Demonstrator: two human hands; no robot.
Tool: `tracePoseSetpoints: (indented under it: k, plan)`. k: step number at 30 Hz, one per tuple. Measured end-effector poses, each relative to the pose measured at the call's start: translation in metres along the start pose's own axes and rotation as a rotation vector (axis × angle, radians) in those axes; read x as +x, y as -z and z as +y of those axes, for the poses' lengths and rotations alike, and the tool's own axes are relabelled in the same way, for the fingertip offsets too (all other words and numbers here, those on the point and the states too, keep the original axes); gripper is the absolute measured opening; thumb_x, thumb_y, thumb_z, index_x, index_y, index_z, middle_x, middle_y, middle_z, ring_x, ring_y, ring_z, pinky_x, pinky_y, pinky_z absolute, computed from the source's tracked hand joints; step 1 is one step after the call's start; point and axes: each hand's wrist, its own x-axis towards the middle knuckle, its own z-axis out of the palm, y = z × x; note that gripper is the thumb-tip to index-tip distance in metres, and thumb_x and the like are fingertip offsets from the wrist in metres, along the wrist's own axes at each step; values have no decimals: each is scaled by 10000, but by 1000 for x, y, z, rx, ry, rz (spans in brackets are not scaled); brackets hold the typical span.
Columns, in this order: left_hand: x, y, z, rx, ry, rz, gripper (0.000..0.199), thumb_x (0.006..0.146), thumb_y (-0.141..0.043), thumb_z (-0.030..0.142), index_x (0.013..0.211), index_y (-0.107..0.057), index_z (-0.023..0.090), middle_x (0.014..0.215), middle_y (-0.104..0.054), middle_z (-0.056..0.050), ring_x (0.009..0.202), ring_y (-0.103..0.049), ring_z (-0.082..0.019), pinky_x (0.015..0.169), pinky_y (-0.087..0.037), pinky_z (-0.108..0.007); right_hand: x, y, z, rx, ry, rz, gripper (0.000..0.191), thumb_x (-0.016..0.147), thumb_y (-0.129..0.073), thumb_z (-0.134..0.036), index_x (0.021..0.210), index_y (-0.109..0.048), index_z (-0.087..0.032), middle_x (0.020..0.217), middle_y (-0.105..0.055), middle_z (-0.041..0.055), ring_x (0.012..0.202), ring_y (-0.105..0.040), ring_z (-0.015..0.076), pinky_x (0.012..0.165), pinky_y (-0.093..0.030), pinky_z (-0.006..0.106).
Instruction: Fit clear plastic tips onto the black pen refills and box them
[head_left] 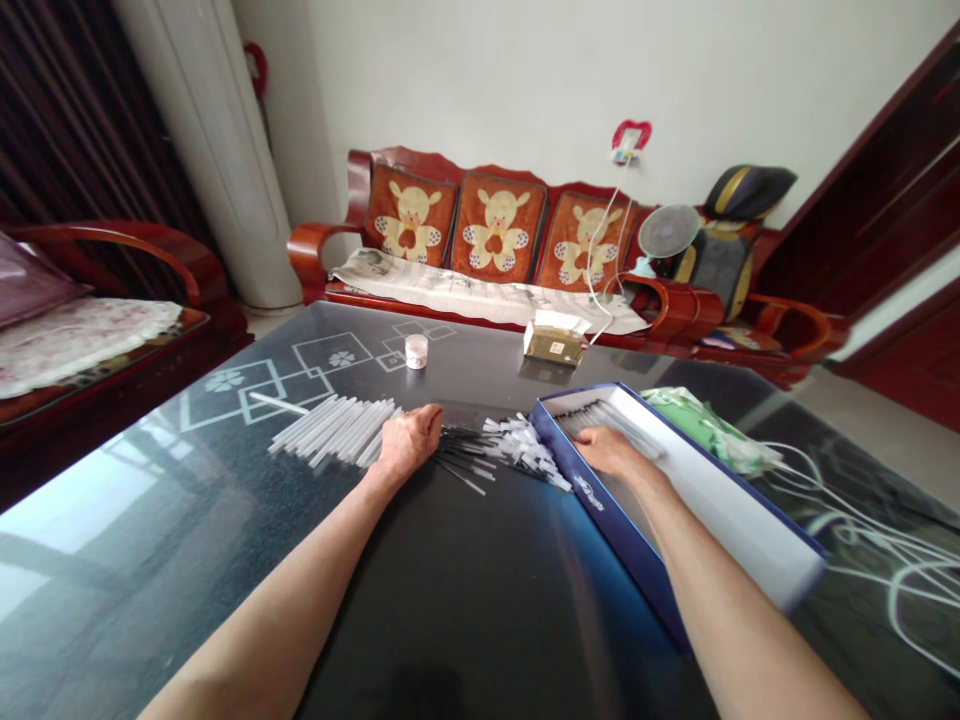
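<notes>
Facing a red wooden sofa (315, 250) with three bear-patterned cushions at the far side, a dark glass tabletop (127, 560) spreads across the scene. Near its far edge stand a small white jar (416, 351) and an open cardboard box (555, 342). A long blue-edged white box (720, 510) lies open at the right, with a green plastic bag (705, 425) just beyond it. Inside that box, the right hand (607, 450) lies palm-down over a row of thin sticks; whether it is gripping them, I cannot tell. The left hand (409, 442) rests on the tabletop with its fingers loosely curled, and nothing shows in its grasp. Clear plastic tubes (334, 430) lie in a loose fan just left of it. Thin black rods (465, 458) splay out just right of it, running into a heap of small white plastic tips (521, 445) beside the blue-edged box.
</notes>
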Motion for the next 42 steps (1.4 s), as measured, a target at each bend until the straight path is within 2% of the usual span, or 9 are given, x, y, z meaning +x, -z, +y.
tracePoseSetpoints:
  k: [7, 16, 20, 23, 26, 30, 33, 38, 42]
  plan:
    - [0, -2, -1, -3, 1, 14, 312, 943, -396, 339, 1056, -671, 247, 984, -731, -51, 881, -673, -178, 700, -419, -232, 6, -6, 3, 8, -2, -4, 242, 783, -561, -347, 714, -727, -185, 762, -741, 67, 670, -630, 167, 524, -343, 231]
    - [0, -2, -1, -4, -19, 26, 314, 942, -396, 333, 1053, -674, 240, 982, -735, -44, 879, -679, -172, 694, -422, -226, 1, -4, -3, -20, -85, 39, 201, 720, -585, -319, 653, -720, -185, 570, -672, 45, 568, -607, 166, 523, -357, 245]
    - [0, -3, -1, -17, -21, 39, 308, 944, -404, 328, 1044, -678, 231, 962, -737, -56, 866, -682, -172, 692, -427, -223, -1, 10, 3, 19, -132, 188, 175, 713, -593, -305, 644, -704, -188, 619, -682, 51, 648, -639, 196, 577, -411, 259]
    - [0, -5, -2, -46, -56, 80, 280, 933, -433, 320, 1021, -680, 222, 913, -741, -57, 815, -687, -173, 663, -433, -229, -4, 21, -2, 248, -93, 408, 198, 710, -619, -316, 818, -707, -176, 761, -702, 69, 733, -660, 213, 635, -461, 279]
    - [0, -4, -1, -105, -119, 145, 239, 917, -471, 308, 979, -682, 216, 827, -738, -47, 730, -682, -164, 620, -437, -231, -14, 22, -28, 762, 29, 492, 440, 700, -641, -338, 1111, -616, -184, 825, -678, 44, 692, -667, 192, 588, -498, 282]
    - [-3, 2, 7, -244, -280, 212, 263, 925, -480, 362, 983, -666, 186, 771, -713, -37, 680, -659, -135, 636, -463, -219, -32, -4, -81, 1431, 198, 338, 705, 620, -748, -370, 1257, -463, -268, 822, -632, -32, 718, -686, 187, 582, -552, 299]
    - [-7, 7, 17, -359, -444, 154, 352, 928, -482, 431, 1110, -621, 165, 790, -689, -36, 685, -643, -124, 666, -487, -218, -35, -40, -111, 1711, 184, 239, 582, 574, -801, -347, 1088, -546, -250, 805, -635, -41, 758, -693, 178, 648, -574, 305]
    - [-11, 4, 27, -313, -610, 55, 401, 935, -475, 435, 1208, -571, 157, 833, -663, -44, 693, -631, -131, 649, -493, -227, -29, -91, -130, 1823, 126, 208, 374, 585, -815, -359, 857, -613, -201, 810, -681, -8, 728, -668, 143, 622, -562, 249]
    - [-9, -2, 24, -181, -623, 45, 311, 976, -382, 309, 1161, -593, 176, 841, -647, -43, 741, -624, -137, 673, -483, -232, -28, -99, -127, 1717, 113, 228, 357, 644, -780, -422, 882, -659, -185, 829, -704, 19, 744, -680, 154, 574, -542, 220]
